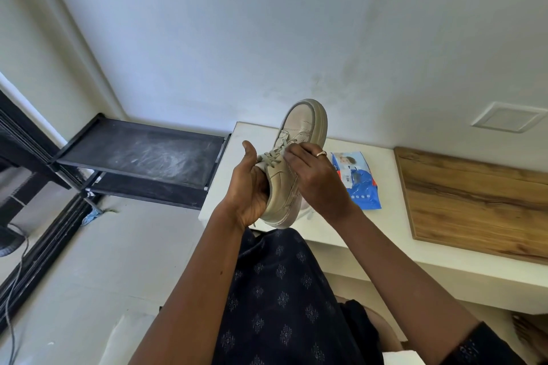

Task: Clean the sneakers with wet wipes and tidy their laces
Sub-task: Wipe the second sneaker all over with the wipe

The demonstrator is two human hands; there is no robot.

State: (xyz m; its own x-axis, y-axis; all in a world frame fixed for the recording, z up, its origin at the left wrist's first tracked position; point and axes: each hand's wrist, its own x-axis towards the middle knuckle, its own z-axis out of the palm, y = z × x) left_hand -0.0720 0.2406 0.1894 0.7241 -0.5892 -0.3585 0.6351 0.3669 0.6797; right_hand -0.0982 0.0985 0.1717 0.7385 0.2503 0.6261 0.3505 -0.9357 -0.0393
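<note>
A beige sneaker [302, 127] with grey laces [274, 154] is held up above the white table [225, 175], toe pointing away from me. My left hand [249, 187] grips its heel end from the left side, thumb raised. My right hand [311, 175], wearing a ring, lies over the lace area and pinches a small white wipe against the laces near the tongue. A blue pack of wet wipes [358, 181] lies flat on the table just right of the shoe. Part of something pale shows under my right wrist; I cannot tell what it is.
A wooden board [474, 201] covers the table's right part. A black metal rack [142, 157] with dusty shelves stands left of the table. Cables [14, 290] trail along the floor at far left. My dark patterned clothing [281, 305] fills the lower middle.
</note>
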